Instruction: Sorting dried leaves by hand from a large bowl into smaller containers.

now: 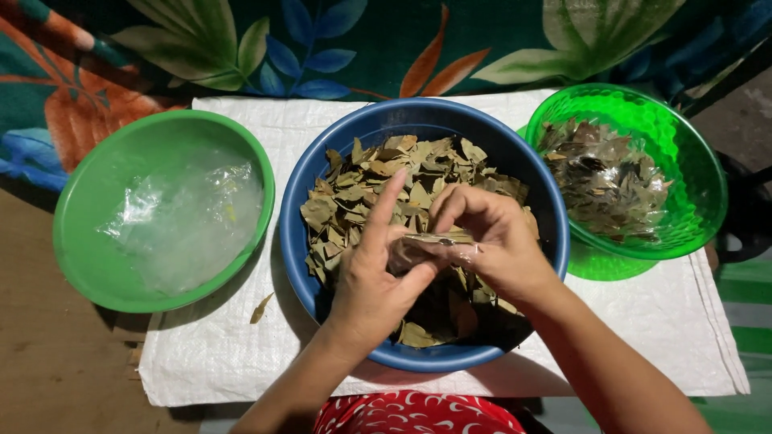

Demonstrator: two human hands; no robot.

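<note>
Packing dried leaves (378, 181) into a small clear bag (434, 245): we are holding it over the blue bowl (305, 201) at the white cloth's (241, 370) middle. Our left hand (374, 277) is pinching the bag, forefinger raised; our right hand (482, 241) is curling closed on its mouth. Next, we judge, calls for keeping that mouth spread.

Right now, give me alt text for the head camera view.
Two hands, left hand and right hand, hold a small clear packet of leaves over a blue bowl of dried leaves, between a green bowl of clear bags and a green basket of filled packets.
</note>
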